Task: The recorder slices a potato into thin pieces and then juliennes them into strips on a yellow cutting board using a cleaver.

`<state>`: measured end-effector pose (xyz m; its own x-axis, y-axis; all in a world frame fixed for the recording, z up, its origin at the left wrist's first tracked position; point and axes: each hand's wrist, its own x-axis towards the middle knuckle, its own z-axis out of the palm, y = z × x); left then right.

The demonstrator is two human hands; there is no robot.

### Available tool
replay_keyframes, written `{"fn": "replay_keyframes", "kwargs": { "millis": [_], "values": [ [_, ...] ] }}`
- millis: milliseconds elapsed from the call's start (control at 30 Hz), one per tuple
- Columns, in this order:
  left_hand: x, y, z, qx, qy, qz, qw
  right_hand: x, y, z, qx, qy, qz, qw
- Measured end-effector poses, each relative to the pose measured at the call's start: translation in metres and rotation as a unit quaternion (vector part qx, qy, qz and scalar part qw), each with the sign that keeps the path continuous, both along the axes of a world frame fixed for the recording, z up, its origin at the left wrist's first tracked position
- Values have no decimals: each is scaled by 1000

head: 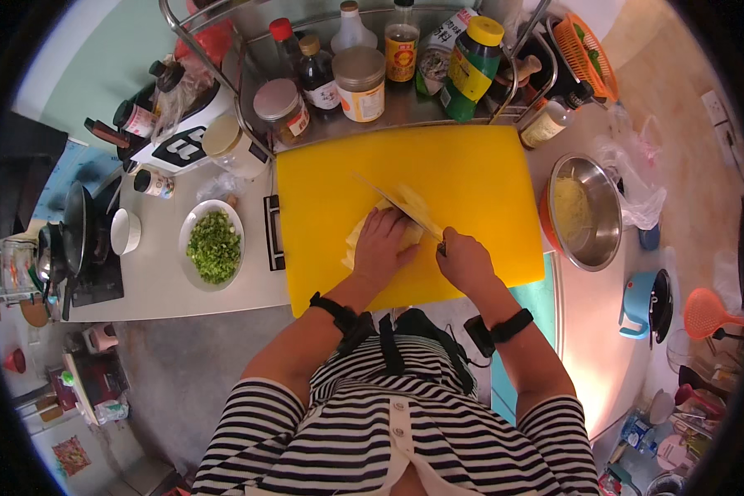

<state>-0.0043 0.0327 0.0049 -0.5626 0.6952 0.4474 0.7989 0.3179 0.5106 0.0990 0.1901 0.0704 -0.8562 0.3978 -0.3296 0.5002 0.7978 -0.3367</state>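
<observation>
On the yellow cutting board, my left hand presses pale yellow vegetable slices flat, fingers bent over them. They look like potato, though much of the pile is under the hand. My right hand grips the handle of a kitchen knife. Its blade points up and to the left, close against the left fingertips. Cut pale pieces lie along the blade's far side.
To the right, a steel bowl holds pale shreds. Chopped green onion fills a white dish at left. Behind the board, a metal rack carries jars and bottles. A glass bottle stands near the board's far right corner.
</observation>
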Motion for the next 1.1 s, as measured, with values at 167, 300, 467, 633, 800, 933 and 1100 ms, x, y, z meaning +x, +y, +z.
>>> {"fn": "replay_keyframes", "kwargs": {
  "millis": [167, 300, 467, 633, 800, 933, 1100],
  "values": [
    [-4, -10, -11, -4, 18, -26, 999, -2, 4, 4, -14, 19, 15, 1000],
    [-1, -4, -8, -11, 50, -5, 999, 3, 4, 8, -18, 29, 17, 999],
    [-3, -5, -19, 1, 56, 4, 998, 22, -9, 38, 4, 4, 15, 1000],
    [-3, -3, -24, -6, 68, 11, 998, 20, -8, 10, 13, 20, 19, 1000],
    [-5, -2, -20, -2, 55, -1, 998, 8, -4, 3, 3, 19, 10, 1000],
    [-5, -7, -21, 7, 34, -8, 999, 16, -7, 32, 2, 5, 21, 1000],
    [-3, -6, -19, 6, 33, -13, 999, 12, -11, 3, 30, -18, 15, 999]
  ]
}}
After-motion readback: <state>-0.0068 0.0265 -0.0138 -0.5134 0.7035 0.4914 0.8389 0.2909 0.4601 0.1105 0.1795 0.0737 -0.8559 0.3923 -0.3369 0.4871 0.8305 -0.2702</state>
